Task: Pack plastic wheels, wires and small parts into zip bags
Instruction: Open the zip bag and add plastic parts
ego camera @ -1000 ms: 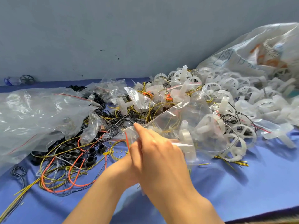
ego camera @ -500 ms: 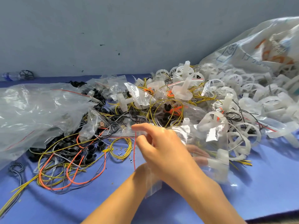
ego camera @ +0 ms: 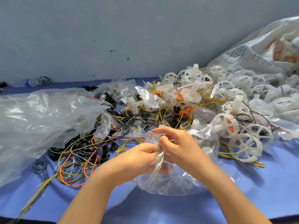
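Observation:
Both hands grip one clear zip bag [ego camera: 174,181] in front of me, low over the blue table. My left hand [ego camera: 139,156] pinches its top edge from the left. My right hand [ego camera: 176,143] pinches the same crumpled edge from the right, fingers curled on the plastic. White plastic wheels [ego camera: 244,147] lie in a heap just right of the bag; at least one white part shows through the bag near my right wrist. Yellow, orange and black wires [ego camera: 76,167] sprawl to the left with small black rings [ego camera: 105,156].
A large clear plastic bag [ego camera: 40,120] covers the left of the table. A big printed sack [ego camera: 265,52] of wheels leans at the back right. Small zip bags [ego camera: 127,88] lie among the pile. A grey wall stands behind. The blue cloth [ego camera: 267,191] reaches the near edge.
The bag has come down and toward me from the pile. My left hand has come out from under the right and now grips the bag's top edge beside it.

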### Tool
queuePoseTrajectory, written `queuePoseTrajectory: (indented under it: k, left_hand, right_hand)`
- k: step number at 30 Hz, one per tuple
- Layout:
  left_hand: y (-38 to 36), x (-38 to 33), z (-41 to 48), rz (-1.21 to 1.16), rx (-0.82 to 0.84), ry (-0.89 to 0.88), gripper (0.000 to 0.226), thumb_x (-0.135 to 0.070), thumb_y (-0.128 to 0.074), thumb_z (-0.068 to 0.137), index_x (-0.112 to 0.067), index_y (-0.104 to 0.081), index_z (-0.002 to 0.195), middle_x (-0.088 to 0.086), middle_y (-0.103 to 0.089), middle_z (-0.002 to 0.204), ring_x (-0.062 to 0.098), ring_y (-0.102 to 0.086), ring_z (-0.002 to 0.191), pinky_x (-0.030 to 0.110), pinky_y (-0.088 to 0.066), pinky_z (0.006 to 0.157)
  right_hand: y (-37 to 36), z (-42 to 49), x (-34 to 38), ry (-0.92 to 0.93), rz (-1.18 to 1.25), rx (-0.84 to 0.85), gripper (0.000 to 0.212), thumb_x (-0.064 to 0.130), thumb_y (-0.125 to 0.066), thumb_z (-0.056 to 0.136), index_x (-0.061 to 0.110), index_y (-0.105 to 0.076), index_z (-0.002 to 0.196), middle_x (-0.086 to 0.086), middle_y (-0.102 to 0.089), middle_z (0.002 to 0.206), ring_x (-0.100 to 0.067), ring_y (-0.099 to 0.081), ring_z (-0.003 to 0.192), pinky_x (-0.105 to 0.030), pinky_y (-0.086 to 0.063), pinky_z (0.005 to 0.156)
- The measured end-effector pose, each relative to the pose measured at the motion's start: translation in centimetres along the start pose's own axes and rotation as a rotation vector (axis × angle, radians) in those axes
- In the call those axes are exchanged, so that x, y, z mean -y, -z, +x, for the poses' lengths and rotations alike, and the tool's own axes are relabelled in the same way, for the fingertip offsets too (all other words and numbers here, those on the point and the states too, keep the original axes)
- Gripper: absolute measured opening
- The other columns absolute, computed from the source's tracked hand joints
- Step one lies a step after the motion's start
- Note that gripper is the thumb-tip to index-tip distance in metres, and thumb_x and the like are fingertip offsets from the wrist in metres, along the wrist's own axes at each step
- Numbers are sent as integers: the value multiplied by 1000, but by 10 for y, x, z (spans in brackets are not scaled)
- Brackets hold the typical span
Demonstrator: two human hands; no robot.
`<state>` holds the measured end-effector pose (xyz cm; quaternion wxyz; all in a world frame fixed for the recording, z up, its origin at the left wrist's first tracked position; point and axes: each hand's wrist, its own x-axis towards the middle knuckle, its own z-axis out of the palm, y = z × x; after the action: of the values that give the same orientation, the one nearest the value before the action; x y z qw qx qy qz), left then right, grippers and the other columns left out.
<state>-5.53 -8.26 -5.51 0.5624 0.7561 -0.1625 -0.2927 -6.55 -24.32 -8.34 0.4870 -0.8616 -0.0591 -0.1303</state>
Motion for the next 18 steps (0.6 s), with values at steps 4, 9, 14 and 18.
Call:
queuePoseTrajectory:
  k: [4, 9, 14, 18]
  left_hand:
    - [15, 10, -1, -14, -37, -2, 27, -10, -41, 103, 4, -62, 114, 14, -68, 103, 19, -66, 89, 28, -57, 80]
    - [28, 11, 16, -87, -358, -76, 24, -14, -45, 102, -4, -66, 96, 10, -68, 81, 16, -65, 57, 24, -54, 51]
    - [17, 11, 51, -75, -483, -209, 21, -13, -47, 101, -15, -65, 91, 3, -64, 76, 6, -58, 49, 21, -49, 45]
    - [4, 8, 79, 401, -609, -367, 14, -28, -56, 96, -25, -62, 108, -5, -61, 78, 10, -58, 70, 27, -47, 68]
  right_hand:
    - [-9, -2, -6, -14, -158, 24, 27, 23, -51, 91, 34, -71, 107, 9, -62, 62, -1, -53, 58, -22, -43, 62]
    - [-5, -8, -17, -108, -381, -8, 20, 40, -48, 93, 32, -66, 99, 10, -63, 70, -19, -61, 74, -35, -49, 70]
    - [13, -16, -26, -147, -429, -65, 20, 42, -48, 93, 30, -64, 93, 10, -64, 75, -19, -61, 76, -36, -50, 69]
    - [26, -20, -29, -185, -428, -76, 20, 45, -49, 90, 30, -63, 89, 11, -64, 72, -16, -61, 76, -35, -48, 70]
